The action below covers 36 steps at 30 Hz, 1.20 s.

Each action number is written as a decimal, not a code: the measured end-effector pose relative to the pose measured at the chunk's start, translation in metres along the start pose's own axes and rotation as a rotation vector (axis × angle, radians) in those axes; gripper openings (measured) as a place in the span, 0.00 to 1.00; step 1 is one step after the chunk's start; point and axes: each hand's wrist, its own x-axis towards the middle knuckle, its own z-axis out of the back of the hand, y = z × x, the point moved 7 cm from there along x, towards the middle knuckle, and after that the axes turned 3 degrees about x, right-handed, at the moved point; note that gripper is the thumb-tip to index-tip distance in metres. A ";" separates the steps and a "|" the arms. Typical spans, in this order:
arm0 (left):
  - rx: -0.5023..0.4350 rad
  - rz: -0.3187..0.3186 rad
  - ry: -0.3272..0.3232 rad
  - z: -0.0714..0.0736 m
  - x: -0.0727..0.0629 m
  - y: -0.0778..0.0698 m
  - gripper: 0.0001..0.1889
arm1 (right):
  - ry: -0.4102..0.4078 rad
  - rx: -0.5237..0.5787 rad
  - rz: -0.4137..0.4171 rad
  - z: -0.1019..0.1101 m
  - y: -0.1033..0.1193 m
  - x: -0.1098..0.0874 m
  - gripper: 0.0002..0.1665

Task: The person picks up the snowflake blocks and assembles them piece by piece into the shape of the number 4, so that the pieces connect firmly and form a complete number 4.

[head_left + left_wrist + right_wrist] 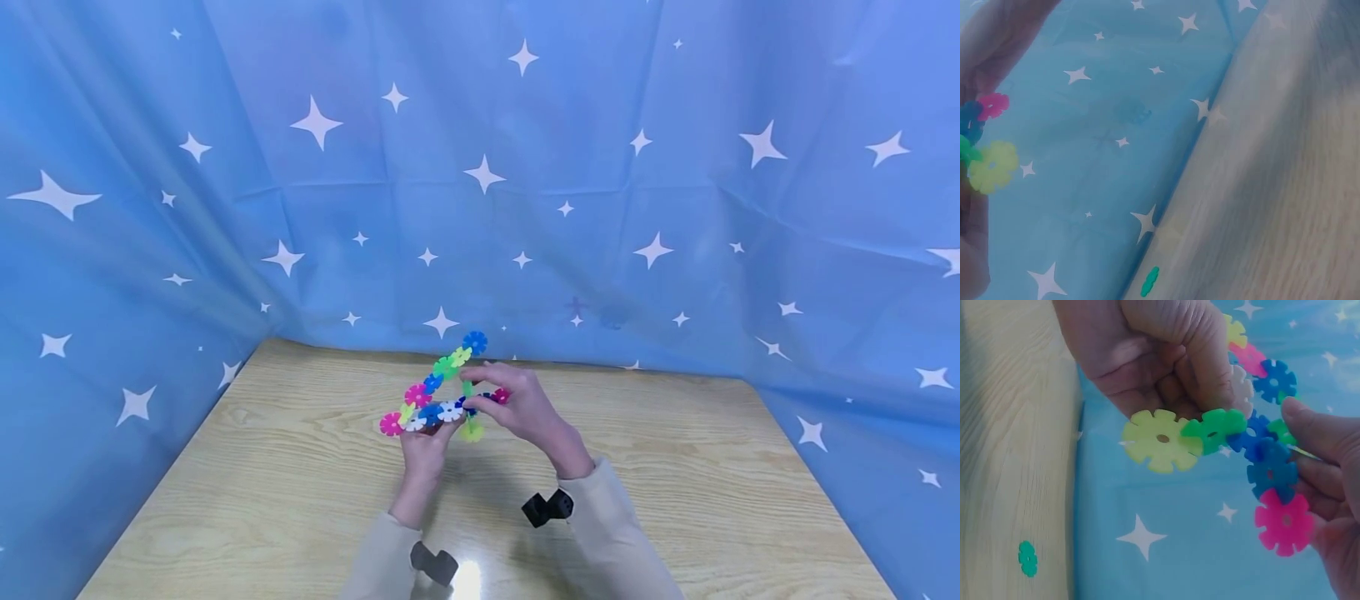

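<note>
A structure of interlocking snowflake discs (430,414) in pink, blue, white, green and yellow is held up over the table. My left hand (423,457) supports it from below; in the right wrist view its thumb and fingers grip it by a white disc (1242,390). My right hand (527,407) comes in from the right. Its thumb and fingers (1297,409) pinch a small green disc (1282,432) beside the blue ones. A yellow disc (1161,442) hangs at the lower end, and a pink disc (1285,522) ends the near branch. Another chain rises to a blue disc (475,342).
The wooden table (675,467) spreads below both hands. A loose green disc (1028,558) lies on it in the right wrist view. Blue cloth with white stars (480,208) hangs behind and at both sides. Dark devices sit on the right sleeve (622,533) and left sleeve (382,558).
</note>
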 end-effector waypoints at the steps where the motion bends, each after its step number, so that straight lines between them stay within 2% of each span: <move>1: -0.004 -0.015 -0.003 0.000 0.000 -0.001 0.19 | 0.004 0.002 0.001 -0.001 0.000 0.000 0.20; 6: -0.039 -0.077 -0.016 -0.001 0.000 -0.003 0.16 | 0.020 -0.004 -0.004 -0.004 -0.002 0.000 0.19; 8: -0.037 -0.073 -0.008 0.000 0.001 -0.005 0.15 | 0.015 -0.010 -0.006 -0.004 -0.003 0.000 0.19; 14: 0.030 -0.057 0.074 -0.002 0.006 -0.011 0.16 | 0.006 0.035 -0.091 0.001 -0.009 -0.003 0.21; 18: 0.070 -0.041 0.108 -0.001 0.009 -0.009 0.20 | -0.073 0.126 -0.208 0.006 -0.027 -0.013 0.16; 21: 0.086 -0.023 0.107 0.001 0.009 -0.007 0.21 | -0.151 0.198 -0.345 0.011 -0.042 -0.020 0.15; 24: 0.093 -0.001 0.094 0.003 0.009 -0.005 0.19 | -0.187 0.254 -0.470 0.009 -0.056 -0.026 0.15; 28: 0.092 0.036 0.084 0.005 0.010 -0.003 0.18 | -0.173 0.268 -0.624 -0.010 -0.091 -0.042 0.15; 31: 0.070 0.055 0.075 0.007 0.011 -0.001 0.17 | -0.125 0.244 -0.708 -0.029 -0.122 -0.057 0.16; 36: 0.057 0.068 0.050 0.012 0.014 -0.002 0.16 | -0.050 0.181 -0.757 -0.053 -0.148 -0.069 0.15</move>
